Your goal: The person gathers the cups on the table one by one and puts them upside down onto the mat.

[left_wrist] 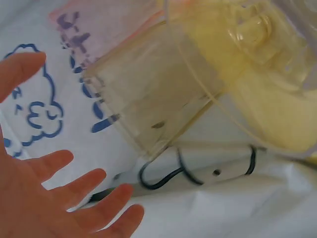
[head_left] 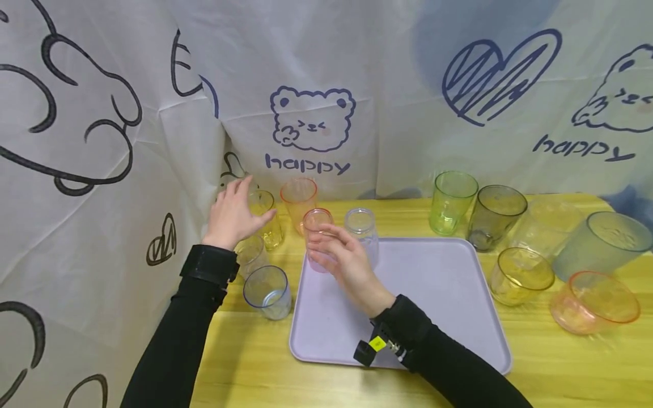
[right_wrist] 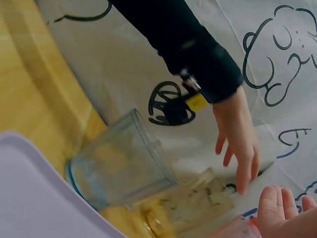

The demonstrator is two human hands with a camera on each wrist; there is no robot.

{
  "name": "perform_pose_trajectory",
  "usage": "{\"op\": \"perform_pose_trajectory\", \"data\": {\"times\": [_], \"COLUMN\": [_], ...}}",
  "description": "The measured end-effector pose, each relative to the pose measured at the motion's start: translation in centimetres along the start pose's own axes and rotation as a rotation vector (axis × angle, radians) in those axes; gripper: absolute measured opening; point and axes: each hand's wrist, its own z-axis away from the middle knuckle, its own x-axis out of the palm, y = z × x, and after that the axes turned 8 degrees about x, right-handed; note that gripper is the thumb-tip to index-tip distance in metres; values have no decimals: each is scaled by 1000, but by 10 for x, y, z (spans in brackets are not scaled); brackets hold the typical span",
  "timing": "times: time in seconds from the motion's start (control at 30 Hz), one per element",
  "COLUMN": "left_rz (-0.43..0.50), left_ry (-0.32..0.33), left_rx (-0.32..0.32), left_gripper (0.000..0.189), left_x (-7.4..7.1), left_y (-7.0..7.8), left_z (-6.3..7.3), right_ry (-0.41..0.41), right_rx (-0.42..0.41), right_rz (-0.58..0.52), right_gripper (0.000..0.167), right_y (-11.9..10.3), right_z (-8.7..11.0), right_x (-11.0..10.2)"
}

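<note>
My left hand (head_left: 232, 214), fingers spread, is raised beside a yellow glass (head_left: 273, 233) at the back left and holds nothing. The left wrist view shows the same spread fingers apart from the yellowish glasses. My right hand (head_left: 352, 271) is over the tray's back left corner, fingers loosely bent, in front of a small pink glass with a red rim (head_left: 317, 217). Whether its fingertips touch that glass cannot be told. Just right of it, a clear purplish glass (head_left: 368, 241) stands at the back edge of the lilac tray (head_left: 418, 306).
Left of the tray are a blue-rimmed glass (head_left: 275, 303) and a pale yellowish glass (head_left: 251, 258); an orange-rimmed glass (head_left: 296, 207) stands behind. On the right, several glasses include a green one (head_left: 451, 207), a grey one (head_left: 492, 221) and an orange one (head_left: 581, 309). Printed cloth (head_left: 398, 141) hangs behind.
</note>
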Motion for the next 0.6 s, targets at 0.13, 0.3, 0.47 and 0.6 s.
{"op": "perform_pose_trajectory", "data": {"times": [0.13, 0.3, 0.47, 0.6], "left_rz": [46, 58, 57, 58], "left_ry": [-106, -184, -207, -226], "left_rx": [-54, -96, -119, -139], "left_gripper": [96, 100, 99, 96], "left_x": [4, 9, 14, 18], "left_y": [-5, -7, -7, -9], "left_z": [-11, -20, -24, -26], "right_ry": [-1, 5, 10, 13], "right_rx": [79, 127, 145, 151], "right_rz": [-17, -17, 4, 4], "right_gripper": [42, 40, 42, 43], "right_y": [7, 13, 18, 21], "right_z": [-3, -6, -8, -8], "right_x": [2, 3, 3, 1]}}
